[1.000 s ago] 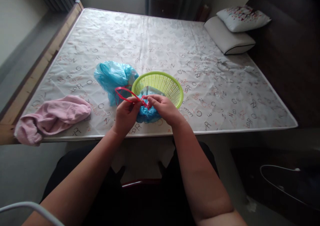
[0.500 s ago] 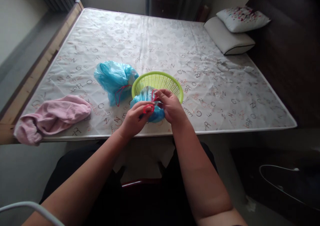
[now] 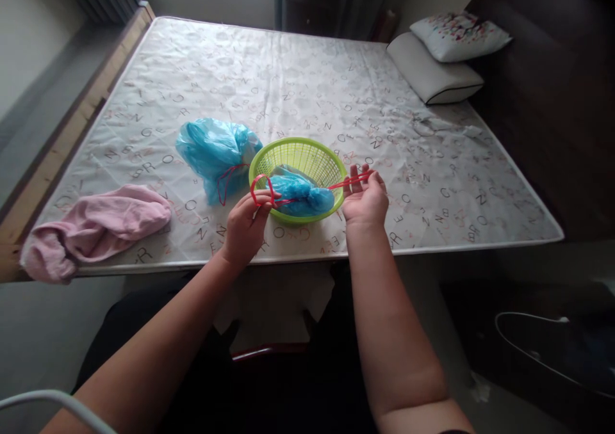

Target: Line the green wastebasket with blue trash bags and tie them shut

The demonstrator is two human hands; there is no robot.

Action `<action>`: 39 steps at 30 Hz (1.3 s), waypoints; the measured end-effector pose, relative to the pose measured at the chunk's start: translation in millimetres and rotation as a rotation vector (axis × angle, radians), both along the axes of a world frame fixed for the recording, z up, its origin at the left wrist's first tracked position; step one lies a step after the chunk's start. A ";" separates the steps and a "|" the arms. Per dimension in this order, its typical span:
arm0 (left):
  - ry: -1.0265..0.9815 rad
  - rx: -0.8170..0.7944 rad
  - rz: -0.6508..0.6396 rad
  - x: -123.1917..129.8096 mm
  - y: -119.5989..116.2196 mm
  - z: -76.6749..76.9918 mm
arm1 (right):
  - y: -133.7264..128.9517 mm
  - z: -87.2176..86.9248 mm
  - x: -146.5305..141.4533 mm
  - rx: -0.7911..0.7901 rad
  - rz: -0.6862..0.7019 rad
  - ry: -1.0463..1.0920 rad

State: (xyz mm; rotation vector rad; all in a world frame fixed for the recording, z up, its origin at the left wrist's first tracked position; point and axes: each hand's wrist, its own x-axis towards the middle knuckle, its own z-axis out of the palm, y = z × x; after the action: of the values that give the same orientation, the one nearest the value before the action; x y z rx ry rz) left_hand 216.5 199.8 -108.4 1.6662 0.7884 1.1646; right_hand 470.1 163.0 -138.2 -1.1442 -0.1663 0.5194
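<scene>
A small blue plastic bag (image 3: 300,192) with a gathered neck lies over the green basket (image 3: 288,144). Red drawstrings run out from it to both sides. My left hand (image 3: 246,226), at the basket's left front, pinches the left drawstring, whose loop (image 3: 259,191) stands up above the fingers. At the basket's right, my right hand (image 3: 366,197) has its palm turned up and its fingers closed on the right drawstring (image 3: 350,180), which is stretched taut. Behind my left hand, a larger blue bag (image 3: 214,149) with a red string rests against the basket's left side.
The patterned mattress (image 3: 216,75) bears everything here. A pink cloth (image 3: 108,219) lies at its front left corner. Two pillows, one white with a print (image 3: 459,37), are stacked at the back right. A white cable (image 3: 533,357) hangs at the lower right.
My hands have moved apart, the left one leftward and the right one rightward. The drawstrings are now drawn out on both sides, and the small bag's neck is bunched above the basket.
</scene>
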 end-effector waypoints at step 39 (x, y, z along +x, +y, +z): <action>0.168 -0.029 -0.018 1.9 41.6 -95.9 | -0.1 24.5 -91.0 -1.040 0.615 -1.318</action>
State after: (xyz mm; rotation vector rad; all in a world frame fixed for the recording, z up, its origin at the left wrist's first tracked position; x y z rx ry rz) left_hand 218.4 241.4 -204.2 1.7594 0.8882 1.0053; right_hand 379.1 162.9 -113.7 -2.3489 -1.5641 0.2755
